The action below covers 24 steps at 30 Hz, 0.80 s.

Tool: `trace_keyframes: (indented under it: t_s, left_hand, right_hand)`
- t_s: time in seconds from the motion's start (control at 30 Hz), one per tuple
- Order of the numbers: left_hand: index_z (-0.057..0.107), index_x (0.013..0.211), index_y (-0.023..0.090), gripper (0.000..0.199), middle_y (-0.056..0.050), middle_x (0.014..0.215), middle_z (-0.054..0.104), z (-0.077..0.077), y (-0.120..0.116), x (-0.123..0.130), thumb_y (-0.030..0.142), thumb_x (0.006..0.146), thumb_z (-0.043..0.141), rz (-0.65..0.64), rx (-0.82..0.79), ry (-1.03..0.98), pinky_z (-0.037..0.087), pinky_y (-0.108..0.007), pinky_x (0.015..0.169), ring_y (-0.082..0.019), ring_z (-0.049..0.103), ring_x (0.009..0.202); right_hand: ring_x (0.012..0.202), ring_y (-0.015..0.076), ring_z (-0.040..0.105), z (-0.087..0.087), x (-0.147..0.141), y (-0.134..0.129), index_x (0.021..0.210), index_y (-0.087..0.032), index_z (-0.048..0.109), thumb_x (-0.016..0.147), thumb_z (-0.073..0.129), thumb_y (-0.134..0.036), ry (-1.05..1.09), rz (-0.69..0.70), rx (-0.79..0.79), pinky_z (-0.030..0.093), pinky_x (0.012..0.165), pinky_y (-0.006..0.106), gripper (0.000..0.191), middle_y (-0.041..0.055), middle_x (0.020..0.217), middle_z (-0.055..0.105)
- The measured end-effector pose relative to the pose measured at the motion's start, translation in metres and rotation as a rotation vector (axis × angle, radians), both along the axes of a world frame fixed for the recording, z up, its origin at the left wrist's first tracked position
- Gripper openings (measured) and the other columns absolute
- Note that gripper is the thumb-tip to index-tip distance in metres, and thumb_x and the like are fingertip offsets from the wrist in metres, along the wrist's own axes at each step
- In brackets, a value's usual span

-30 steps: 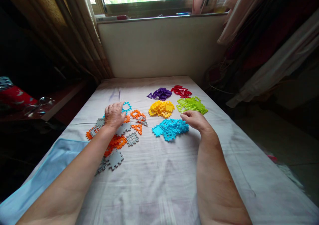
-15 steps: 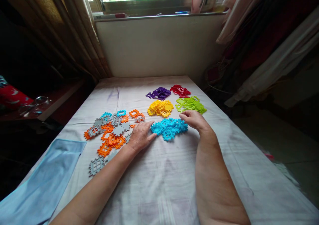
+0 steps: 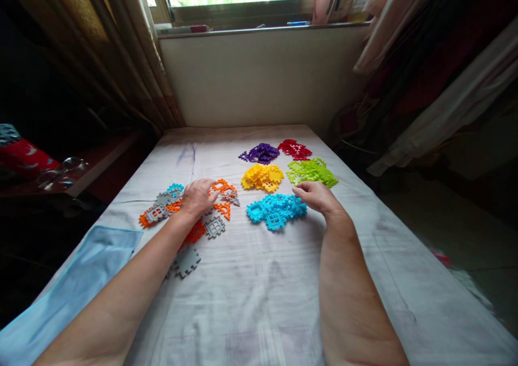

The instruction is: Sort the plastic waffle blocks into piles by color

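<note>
My left hand (image 3: 198, 197) is over the mixed grey and orange toothed plastic pieces (image 3: 194, 233) on the left; its fingers bend down, and what they hold, if anything, is hidden. Beside the right end of the light-blue pile (image 3: 275, 210), my right hand (image 3: 309, 191) is closed, its fingertips pressed together, with no piece discernible in them. Just beyond that hand lies the lime-green pile (image 3: 313, 171). A yellow pile (image 3: 263, 177) sits behind the light-blue one, with purple pieces (image 3: 260, 153) and red pieces (image 3: 295, 149) farther back.
All the piles lie on a pale cloth-covered surface (image 3: 251, 301). A light-blue cloth (image 3: 81, 274) is at the left edge. Glasses (image 3: 67, 171) rest on a dark red shelf at far left. A pink cup (image 3: 324, 3) stands on the windowsill.
My left hand has moved left from beside the light-blue pile to over the grey and orange pieces. My right hand has hardly moved. The view has shifted slightly.
</note>
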State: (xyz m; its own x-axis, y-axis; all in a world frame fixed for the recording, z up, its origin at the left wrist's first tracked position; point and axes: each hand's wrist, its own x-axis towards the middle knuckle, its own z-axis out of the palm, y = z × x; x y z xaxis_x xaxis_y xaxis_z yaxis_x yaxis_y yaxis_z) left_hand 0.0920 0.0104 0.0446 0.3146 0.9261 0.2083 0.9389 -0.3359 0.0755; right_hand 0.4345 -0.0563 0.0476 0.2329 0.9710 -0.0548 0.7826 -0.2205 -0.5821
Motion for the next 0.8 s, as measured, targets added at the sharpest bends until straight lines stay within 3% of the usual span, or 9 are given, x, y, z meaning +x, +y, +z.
trace_keyframes:
  t_s: [0.13,0.3,0.63,0.8]
  left_hand:
    - [0.068,0.12,0.023,0.041,-0.009,0.128,0.067,0.008,0.022,-0.028,0.038,0.086,0.051,0.188,-0.11,0.165,0.046,-0.038,0.097,-0.029,0.06,0.117]
    - [0.07,0.117,0.029,0.04,-0.005,0.131,0.066,0.008,0.032,-0.038,0.038,0.086,0.048,0.238,-0.188,0.239,0.046,-0.035,0.095,-0.028,0.059,0.119]
    - [0.072,0.104,0.027,0.028,-0.005,0.12,0.071,0.011,0.025,-0.029,0.033,0.084,0.053,0.166,-0.121,0.196,0.046,-0.036,0.096,-0.027,0.061,0.113]
    - [0.07,0.099,0.027,0.02,-0.004,0.124,0.068,0.006,-0.003,0.008,0.029,0.085,0.056,-0.026,0.005,-0.066,0.045,-0.04,0.101,-0.025,0.06,0.115]
  right_hand:
    - [0.07,0.0159,0.065,0.0,0.0,0.0,0.086,-0.021,0.076,0.083,0.058,-0.04,0.027,0.0,-0.024,0.044,0.063,0.022,0.026,0.0022,0.074,0.073]
    - [0.071,0.0154,0.065,-0.001,0.0,0.0,0.088,-0.022,0.076,0.083,0.059,-0.04,0.026,-0.008,-0.024,0.044,0.062,0.021,0.025,0.0018,0.074,0.073]
    - [0.07,0.0152,0.064,0.007,-0.002,-0.003,0.09,-0.021,0.076,0.085,0.056,-0.039,0.031,-0.007,-0.057,0.043,0.063,0.022,0.027,0.0019,0.077,0.074]
    - [0.071,0.0159,0.063,0.006,-0.003,-0.002,0.086,-0.02,0.076,0.084,0.056,-0.037,0.006,0.002,-0.04,0.041,0.06,0.022,0.027,0.0025,0.074,0.073]
